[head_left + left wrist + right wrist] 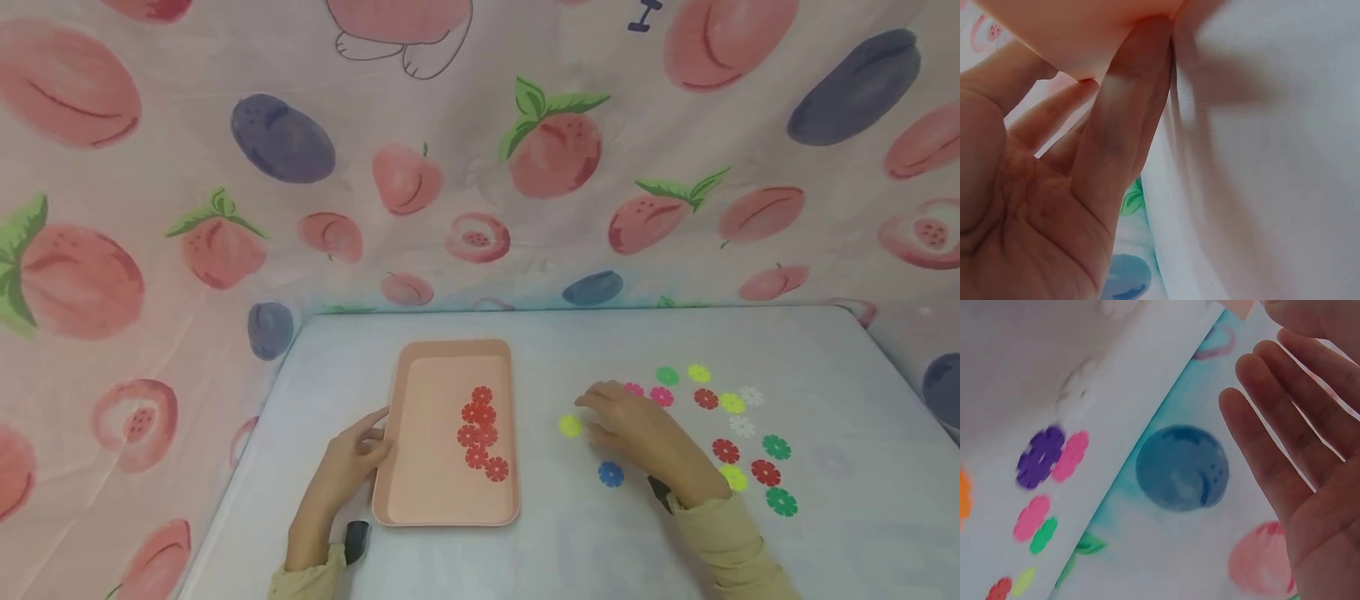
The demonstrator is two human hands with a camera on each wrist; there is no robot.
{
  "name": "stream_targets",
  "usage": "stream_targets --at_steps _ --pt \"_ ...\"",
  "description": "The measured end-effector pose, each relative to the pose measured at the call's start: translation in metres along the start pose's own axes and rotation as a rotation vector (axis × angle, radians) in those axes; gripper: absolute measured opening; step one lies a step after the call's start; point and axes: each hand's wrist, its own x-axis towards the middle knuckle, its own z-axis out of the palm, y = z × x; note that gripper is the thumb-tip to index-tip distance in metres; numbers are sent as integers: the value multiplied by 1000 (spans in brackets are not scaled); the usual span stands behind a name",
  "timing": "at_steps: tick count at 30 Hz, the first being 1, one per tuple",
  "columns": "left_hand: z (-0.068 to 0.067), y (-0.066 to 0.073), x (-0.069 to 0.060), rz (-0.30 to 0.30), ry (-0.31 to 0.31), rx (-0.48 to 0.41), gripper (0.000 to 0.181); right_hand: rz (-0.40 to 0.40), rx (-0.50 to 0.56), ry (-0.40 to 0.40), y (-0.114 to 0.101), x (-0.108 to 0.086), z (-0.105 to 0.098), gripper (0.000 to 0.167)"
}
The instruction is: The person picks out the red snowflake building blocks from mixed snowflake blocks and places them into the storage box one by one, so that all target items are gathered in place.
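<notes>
A shallow pink tray (420,508) lies on the table with several red snowflake discs (486,435) grouped along its right side. At the tray's left rim, my left hand (347,458) holds the edge; in the left wrist view its fingers (1129,94) press against the outer wall, partly hidden by the tray (1079,31). To the right of the tray, my right hand (637,429) hovers with nothing in it, its fingers (1260,450) extended. Just left of its fingertips is a yellow disc (570,426), and a blue disc (611,474) lies below the palm.
Loose red, yellow, green, white and pink discs (726,451) are scattered on the right of the table (555,550). A purple disc (1041,457) and part of an orange disc (964,495) show in the right wrist view. Fruit-printed cloth (465,125) hangs behind the table.
</notes>
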Motion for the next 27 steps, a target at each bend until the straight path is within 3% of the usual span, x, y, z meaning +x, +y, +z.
stream_targets --at_steps 19,27 --pt "-2 0 0 -4 -7 9 56 20 -65 68 37 -29 -13 37" --pt "-1 1 1 -16 -10 0 56 78 -59 18 57 -41 -21 43"
